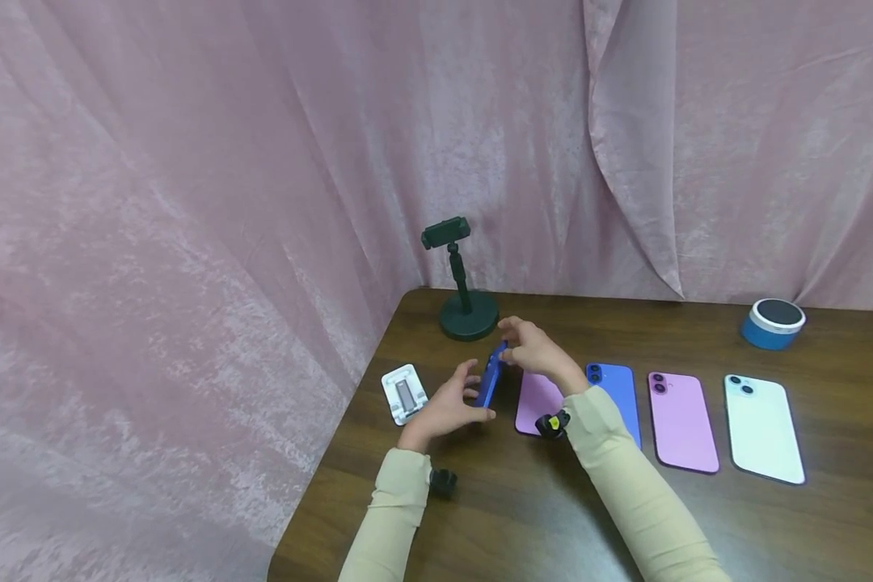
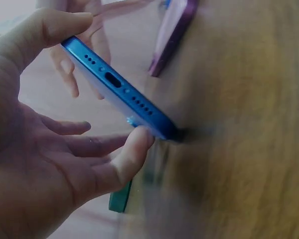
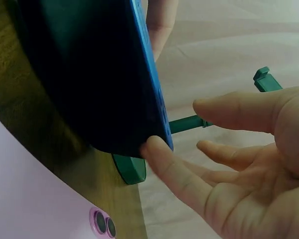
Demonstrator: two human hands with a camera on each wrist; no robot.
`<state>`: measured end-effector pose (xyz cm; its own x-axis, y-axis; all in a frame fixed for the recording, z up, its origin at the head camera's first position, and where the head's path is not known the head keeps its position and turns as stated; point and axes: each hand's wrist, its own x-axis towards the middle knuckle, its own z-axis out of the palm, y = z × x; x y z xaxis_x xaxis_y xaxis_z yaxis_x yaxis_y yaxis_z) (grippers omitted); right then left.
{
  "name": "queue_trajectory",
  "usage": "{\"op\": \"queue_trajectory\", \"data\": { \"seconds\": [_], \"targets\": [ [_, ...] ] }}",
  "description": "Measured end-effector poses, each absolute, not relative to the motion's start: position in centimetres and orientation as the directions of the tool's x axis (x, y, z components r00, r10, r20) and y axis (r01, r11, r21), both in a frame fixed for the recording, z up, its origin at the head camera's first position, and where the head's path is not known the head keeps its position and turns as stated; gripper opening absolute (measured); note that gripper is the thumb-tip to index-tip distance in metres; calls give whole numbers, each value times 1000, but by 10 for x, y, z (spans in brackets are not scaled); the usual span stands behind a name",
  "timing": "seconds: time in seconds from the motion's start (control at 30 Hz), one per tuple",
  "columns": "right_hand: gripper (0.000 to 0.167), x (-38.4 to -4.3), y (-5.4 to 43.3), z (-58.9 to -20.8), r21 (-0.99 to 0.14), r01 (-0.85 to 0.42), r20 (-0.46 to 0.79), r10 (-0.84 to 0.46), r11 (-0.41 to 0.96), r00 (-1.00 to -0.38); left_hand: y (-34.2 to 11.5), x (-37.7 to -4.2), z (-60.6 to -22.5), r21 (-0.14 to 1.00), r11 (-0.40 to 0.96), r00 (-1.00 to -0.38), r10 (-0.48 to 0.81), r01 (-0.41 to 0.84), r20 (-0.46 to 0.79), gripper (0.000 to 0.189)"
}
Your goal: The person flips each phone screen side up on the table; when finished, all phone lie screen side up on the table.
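Note:
A blue smartphone [image 1: 491, 376] is held on its edge above the table, its dark screen towards the right hand. My left hand [image 1: 447, 408] grips its near end; in the left wrist view the thumb lies on one corner and a fingertip at the other, with the charging port [image 2: 113, 79] between them. My right hand [image 1: 538, 352] is at the far end. In the right wrist view one fingertip [image 3: 157, 147] meets the screen's corner, while the thumb and other fingers stand apart from the phone. Just behind is a dark green phone stand [image 1: 469, 317].
A small white tray-like piece [image 1: 405, 394] with a grey middle lies left of the hands. To the right lie a pink phone [image 1: 534, 400] partly behind the right arm, another blue phone [image 1: 618, 388], a second pink phone [image 1: 684, 424] and a pale phone [image 1: 764, 428]. A blue-and-white round speaker-like object [image 1: 771, 327] stands behind.

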<state>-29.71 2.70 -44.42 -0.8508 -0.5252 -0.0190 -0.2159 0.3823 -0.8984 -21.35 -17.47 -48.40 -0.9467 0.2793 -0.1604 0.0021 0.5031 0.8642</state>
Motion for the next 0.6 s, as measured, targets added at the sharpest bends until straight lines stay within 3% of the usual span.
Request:
{"op": "queue_trajectory", "data": {
  "seconds": [0.27,0.6],
  "targets": [
    [54,-299,21,-453,-901,-269,51,-535,339,-844,-186,-217,-483,907,421,-949,279,-16,-146,91],
    [53,-301,13,-470,-914,-239,36,-523,327,-851,-194,-217,-478,938,345,-938,332,24,-98,70]
  ]
}}
